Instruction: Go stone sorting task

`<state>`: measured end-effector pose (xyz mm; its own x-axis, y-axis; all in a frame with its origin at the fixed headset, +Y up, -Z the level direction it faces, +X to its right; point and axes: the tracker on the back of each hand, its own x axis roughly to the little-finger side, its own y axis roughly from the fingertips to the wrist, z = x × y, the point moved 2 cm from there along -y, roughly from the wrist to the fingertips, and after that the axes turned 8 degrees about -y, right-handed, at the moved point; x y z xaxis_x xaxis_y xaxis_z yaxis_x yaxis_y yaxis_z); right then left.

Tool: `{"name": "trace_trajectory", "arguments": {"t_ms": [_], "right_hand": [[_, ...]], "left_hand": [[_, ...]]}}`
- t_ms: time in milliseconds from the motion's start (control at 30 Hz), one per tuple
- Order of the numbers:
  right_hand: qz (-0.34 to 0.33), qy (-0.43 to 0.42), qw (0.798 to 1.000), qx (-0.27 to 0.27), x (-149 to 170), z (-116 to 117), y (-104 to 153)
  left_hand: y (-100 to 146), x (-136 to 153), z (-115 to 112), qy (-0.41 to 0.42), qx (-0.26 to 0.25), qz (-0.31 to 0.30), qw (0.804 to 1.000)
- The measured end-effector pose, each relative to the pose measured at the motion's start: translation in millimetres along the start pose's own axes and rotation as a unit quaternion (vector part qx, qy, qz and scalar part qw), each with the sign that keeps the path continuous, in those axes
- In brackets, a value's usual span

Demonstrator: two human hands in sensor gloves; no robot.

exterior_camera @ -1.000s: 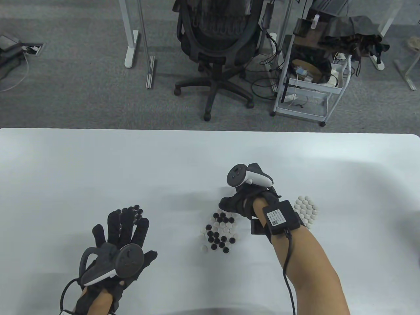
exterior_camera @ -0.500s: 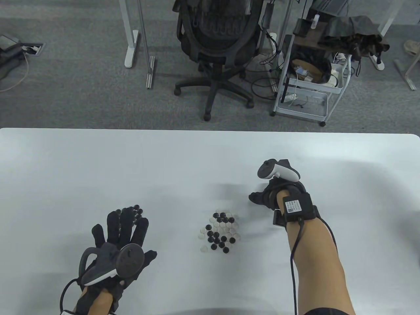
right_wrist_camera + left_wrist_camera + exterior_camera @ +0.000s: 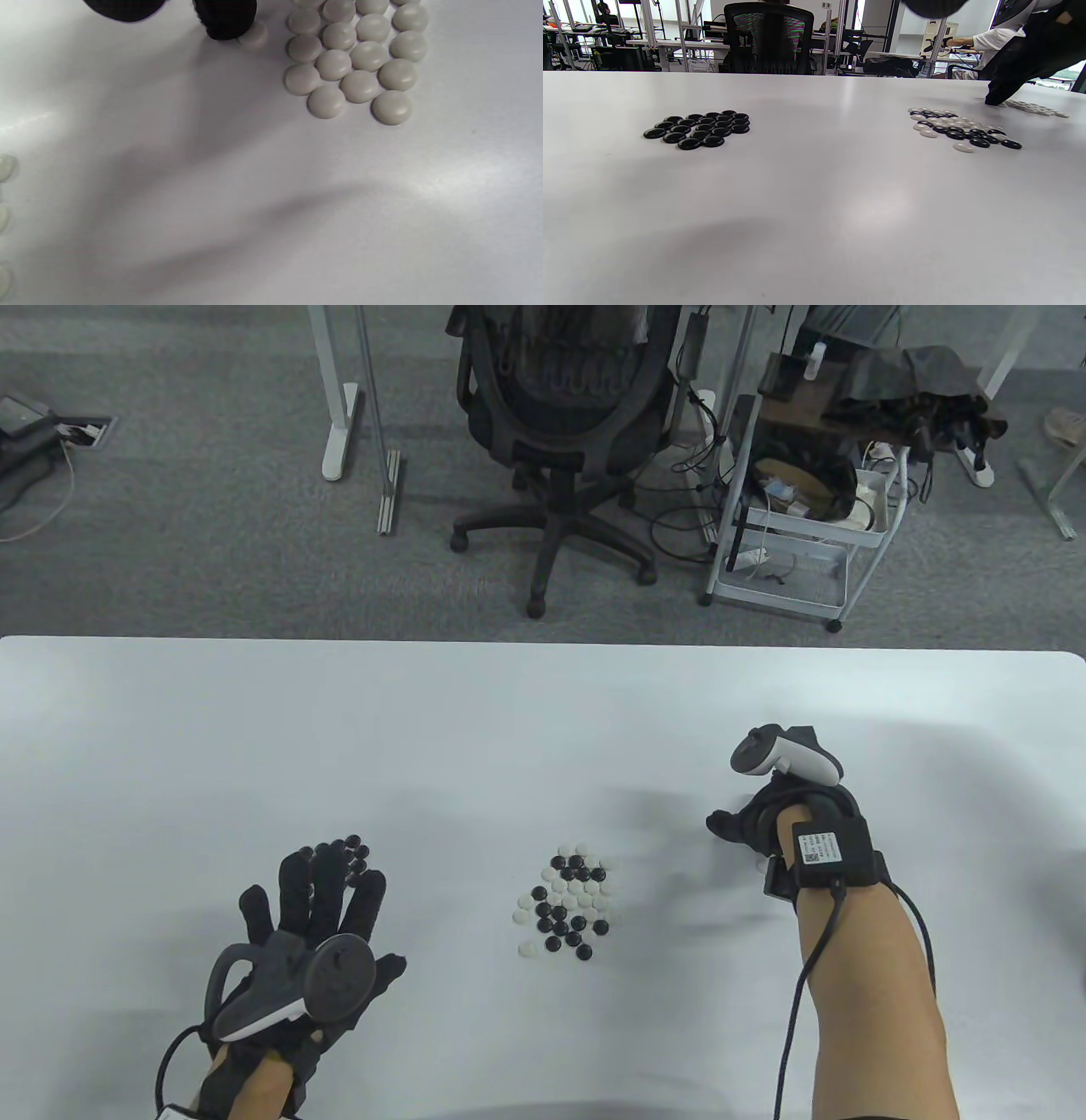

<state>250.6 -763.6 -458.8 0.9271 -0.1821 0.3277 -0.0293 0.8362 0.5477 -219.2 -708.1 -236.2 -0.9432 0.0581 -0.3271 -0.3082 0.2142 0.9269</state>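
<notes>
On the white surface point(image 3: 254, 712) the mixed pile point(image 3: 567, 901) of black and white stones serves as landmark. Left of it lies the black group point(image 3: 699, 128), with the left hand point(image 3: 318, 916) spread flat and open just nearer the person, fingers reaching its edge. Right of the pile sits the white group point(image 3: 356, 59); the right hand point(image 3: 768, 819) is lowered beside it, one fingertip point(image 3: 227, 19) pressing a single white stone point(image 3: 253, 34) (just apart from the group) onto the surface. Whether that grip pinches it, I cannot tell.
</notes>
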Motion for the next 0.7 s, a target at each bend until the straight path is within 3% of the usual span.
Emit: {"name": "trace_trajectory", "arguments": {"t_ms": [300,433,633,700], "right_hand": [[0.008,-0.005,1.000,0.007,11.6,-2.5,3.2],[-0.025,-0.017,1.000,0.010,-2.2,-5.7,11.3],[-0.125,0.033,0.992,-0.010,-70.9,10.8,29.8],[-0.161,0.059,0.985,-0.028,-101.8,30.0,31.7]], "left_hand": [[0.0,0.7,-0.1,0.004,-0.002,0.001,1.000],[-0.2,0.9,-0.3,0.004,-0.002,0.001,1.000],[-0.4,1.3,-0.6,0.005,-0.001,0.002,1.000],[-0.3,1.2,-0.5,0.004,-0.001,0.002,1.000]]}}
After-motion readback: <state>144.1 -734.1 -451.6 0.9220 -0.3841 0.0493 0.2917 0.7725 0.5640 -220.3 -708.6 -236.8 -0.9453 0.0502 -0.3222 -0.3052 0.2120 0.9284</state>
